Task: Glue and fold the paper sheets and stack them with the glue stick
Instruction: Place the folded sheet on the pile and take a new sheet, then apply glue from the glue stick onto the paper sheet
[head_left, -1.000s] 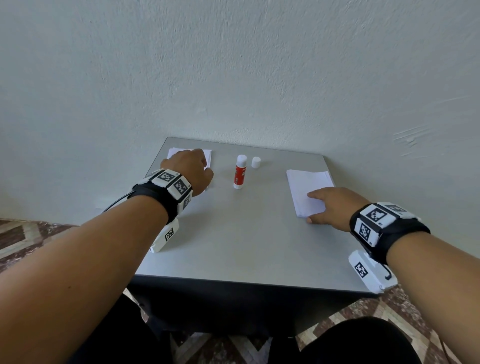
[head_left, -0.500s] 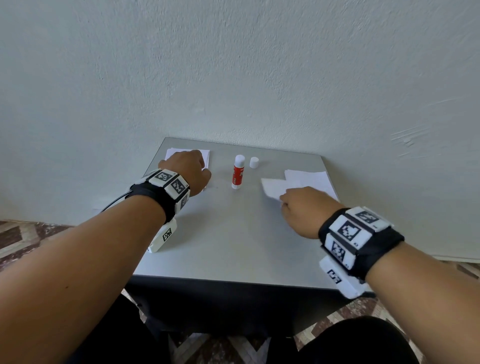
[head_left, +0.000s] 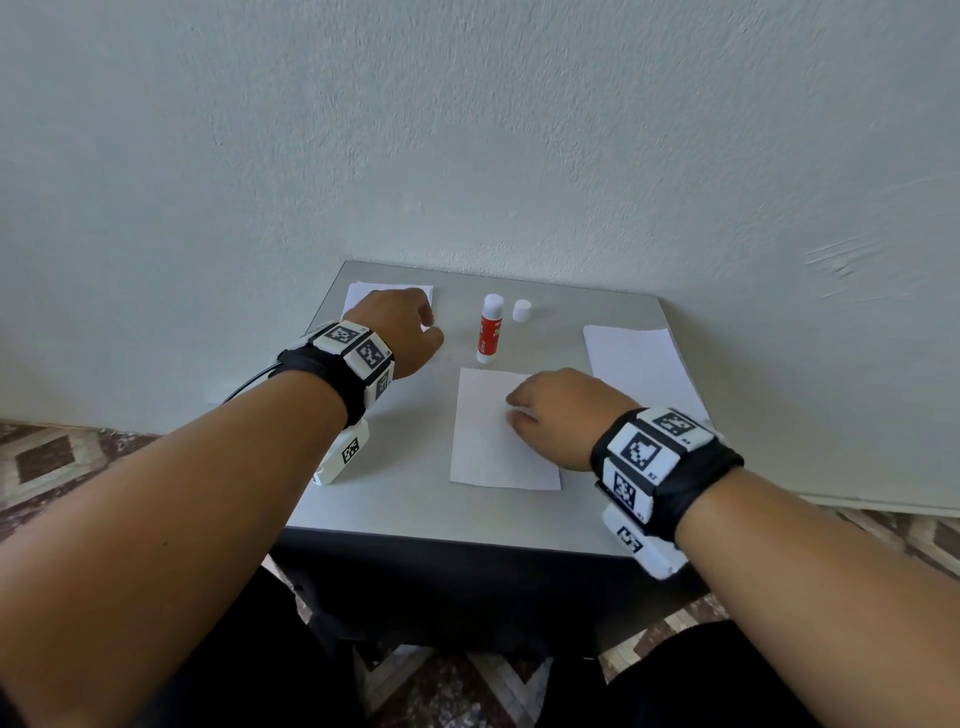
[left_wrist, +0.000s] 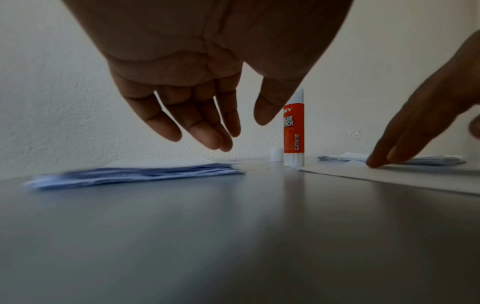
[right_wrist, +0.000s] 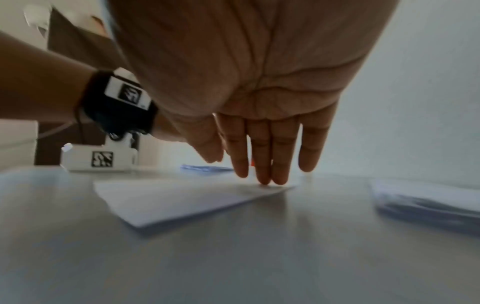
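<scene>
Straight fingers (right_wrist: 262, 164) of the right hand (head_left: 558, 415) are pressing a sheet (head_left: 493, 441) flat mid-table, glue stick (head_left: 490, 328) standing (uncapped) just beyond, while the left hand (head_left: 400, 332) is hovering empty, fingers loose.

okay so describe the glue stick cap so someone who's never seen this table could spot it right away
Start at the grey table against the pale wall and look to its far edge, between the two paper stacks. There the red-and-white glue stick stands upright. The cap is the small, plain white cylinder just to its right, standing apart from it, far shorter and unlabelled.
</scene>
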